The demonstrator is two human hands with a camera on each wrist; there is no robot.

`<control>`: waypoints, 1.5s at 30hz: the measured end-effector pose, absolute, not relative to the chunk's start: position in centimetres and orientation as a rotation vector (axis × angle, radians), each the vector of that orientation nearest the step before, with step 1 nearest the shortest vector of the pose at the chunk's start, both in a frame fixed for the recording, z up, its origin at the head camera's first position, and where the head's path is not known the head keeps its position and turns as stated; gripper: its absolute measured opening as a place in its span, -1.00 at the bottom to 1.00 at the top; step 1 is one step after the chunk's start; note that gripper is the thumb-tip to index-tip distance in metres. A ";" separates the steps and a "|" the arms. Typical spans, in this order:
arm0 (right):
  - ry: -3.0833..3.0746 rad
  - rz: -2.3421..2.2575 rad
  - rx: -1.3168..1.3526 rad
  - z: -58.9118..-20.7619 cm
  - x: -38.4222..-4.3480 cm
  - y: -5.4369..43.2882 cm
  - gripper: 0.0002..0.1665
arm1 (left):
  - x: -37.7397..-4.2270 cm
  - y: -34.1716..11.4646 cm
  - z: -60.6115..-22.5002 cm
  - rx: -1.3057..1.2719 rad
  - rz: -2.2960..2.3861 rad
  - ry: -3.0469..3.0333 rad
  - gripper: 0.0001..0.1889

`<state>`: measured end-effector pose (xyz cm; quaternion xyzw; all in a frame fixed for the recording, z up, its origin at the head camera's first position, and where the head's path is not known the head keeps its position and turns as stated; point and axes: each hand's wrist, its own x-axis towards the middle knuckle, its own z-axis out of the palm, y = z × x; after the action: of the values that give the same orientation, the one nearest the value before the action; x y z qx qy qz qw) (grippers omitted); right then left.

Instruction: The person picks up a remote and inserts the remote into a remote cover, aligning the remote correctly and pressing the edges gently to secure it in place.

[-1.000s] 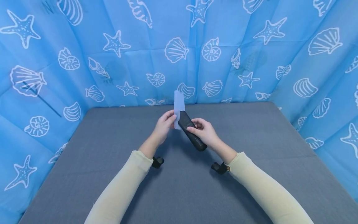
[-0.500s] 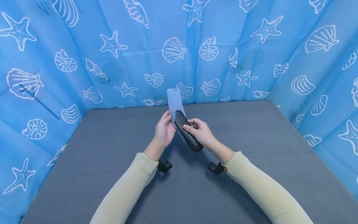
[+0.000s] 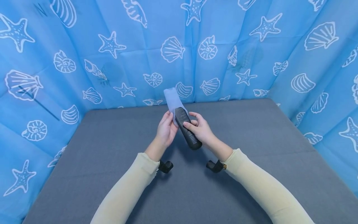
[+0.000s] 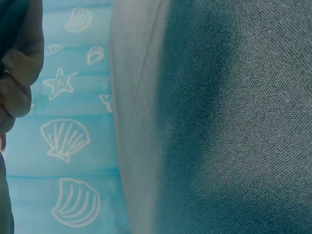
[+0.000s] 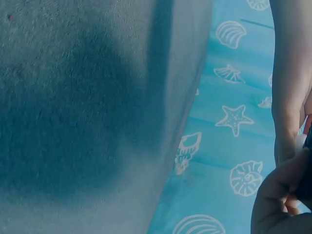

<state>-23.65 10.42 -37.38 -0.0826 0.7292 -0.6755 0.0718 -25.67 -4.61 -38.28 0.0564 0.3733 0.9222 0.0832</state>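
In the head view, above the table's far half, my right hand (image 3: 202, 132) holds a long black remote control (image 3: 181, 115), thumb across its upper face. Small pale print shows near its lower end. Behind and around its upper end is a pale, translucent sleeve-like cover (image 3: 172, 98); how deep the remote sits in it I cannot tell. My left hand (image 3: 165, 130) pinches that cover's left edge between thumb and fingers. The left wrist view catches only curled fingers (image 4: 19, 73) at its left edge. The right wrist view has the remote's dark edge (image 5: 307, 170) beside a thumb.
A grey cloth-covered table (image 3: 112, 193) spreads beneath both hands. Blue curtains (image 3: 134, 56) printed with white shells and starfish surround it at the back and sides. Black wrist mounts (image 3: 166, 167) jut inward below each sleeve cuff.
The cover has tilted leftward at its top and now lies more in line with the remote. The remote has shifted slightly left. My left hand has turned, showing more palm.
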 end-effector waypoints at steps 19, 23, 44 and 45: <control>2.417 -1.069 -0.920 -32.0 -27.2 17.6 -0.50 | -25.3 -9.9 -37.1 0.588 2.134 1.451 -0.48; 2.422 -0.773 -0.999 -30.0 -27.9 17.7 -0.52 | -25.2 -9.7 -37.0 0.642 1.908 1.542 -0.06; 2.582 0.056 -1.028 -26.4 -28.0 13.1 -0.62 | -24.1 -5.8 -37.8 0.526 1.609 2.001 -0.65; 2.604 0.069 -1.040 -26.3 -27.9 13.0 -0.60 | -24.1 -5.7 -37.9 0.506 1.634 2.010 -0.65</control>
<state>-27.92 13.04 -26.35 -0.3657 0.9152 0.0241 0.1676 -24.09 -5.75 -37.86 0.1858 0.7375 0.5998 0.2485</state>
